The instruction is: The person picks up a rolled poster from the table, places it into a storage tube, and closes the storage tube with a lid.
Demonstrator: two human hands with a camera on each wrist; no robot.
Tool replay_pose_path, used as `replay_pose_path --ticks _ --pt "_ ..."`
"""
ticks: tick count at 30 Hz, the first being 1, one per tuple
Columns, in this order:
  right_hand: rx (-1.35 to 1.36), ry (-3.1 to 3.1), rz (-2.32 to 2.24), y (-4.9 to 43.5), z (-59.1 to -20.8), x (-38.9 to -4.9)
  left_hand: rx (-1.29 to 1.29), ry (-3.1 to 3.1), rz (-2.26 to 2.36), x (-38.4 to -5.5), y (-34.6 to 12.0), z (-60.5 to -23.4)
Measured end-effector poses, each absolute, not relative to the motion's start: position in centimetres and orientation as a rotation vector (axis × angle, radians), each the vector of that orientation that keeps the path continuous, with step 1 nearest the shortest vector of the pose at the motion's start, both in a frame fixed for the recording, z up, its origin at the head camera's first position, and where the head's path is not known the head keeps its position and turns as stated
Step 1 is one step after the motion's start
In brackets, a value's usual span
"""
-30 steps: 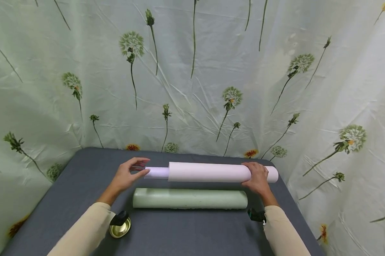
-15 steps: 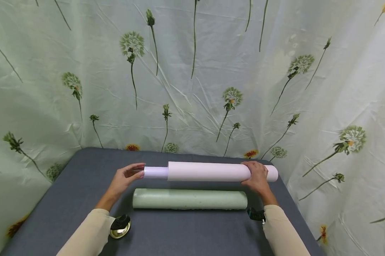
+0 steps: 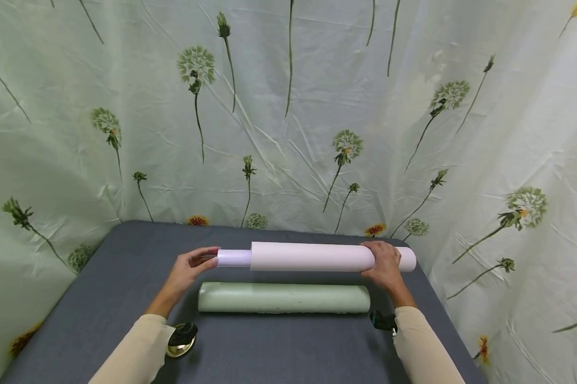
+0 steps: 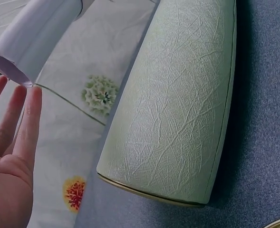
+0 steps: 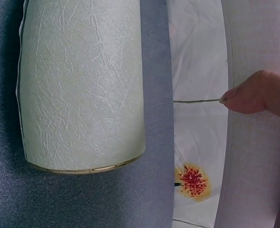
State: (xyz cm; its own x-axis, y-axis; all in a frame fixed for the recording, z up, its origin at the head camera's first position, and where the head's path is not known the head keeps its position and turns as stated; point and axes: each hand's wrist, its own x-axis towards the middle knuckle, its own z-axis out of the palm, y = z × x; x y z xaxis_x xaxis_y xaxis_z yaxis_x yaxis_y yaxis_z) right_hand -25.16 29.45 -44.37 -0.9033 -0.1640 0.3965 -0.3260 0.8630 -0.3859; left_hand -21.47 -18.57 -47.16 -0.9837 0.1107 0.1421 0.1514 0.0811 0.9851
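A rolled-up white paper sheet [image 3: 312,256], faintly pink in this light, is held level above the table. My right hand [image 3: 383,265] grips it near its right end, the thumb [image 5: 246,95] lying across its side in the right wrist view. From its left end sticks a narrower lilac-white inner roll [image 3: 234,258]. My left hand [image 3: 183,274] has its thumb and fingertips at that roll's outer end. In the left wrist view its fingers [image 4: 29,123] reach out fairly straight to the hollow roll's rim. Nearer me, a pale green textured tube [image 3: 283,298] lies lengthwise.
The tube has a thin gold rim [image 4: 149,194]. A round gold lid [image 3: 180,350] lies on the grey-clothed table [image 3: 279,352], partly hidden by the left wrist camera [image 3: 183,334]. Behind the table hangs a dandelion-print curtain [image 3: 279,133].
My left hand has drawn slightly left, its fingertips coming from over the inner roll to its end. Slightly less of the inner roll shows. The right hand keeps its grip; the green tube stays put.
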Motion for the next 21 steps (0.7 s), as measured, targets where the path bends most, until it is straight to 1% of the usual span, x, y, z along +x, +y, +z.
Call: replay_pose_path --ticks 21 --pt "0.36 -2.66 0.624 29.1 -44.6 -24.7 -0.224 -2.279 -2.106 -22.0 -17.3 -47.3"
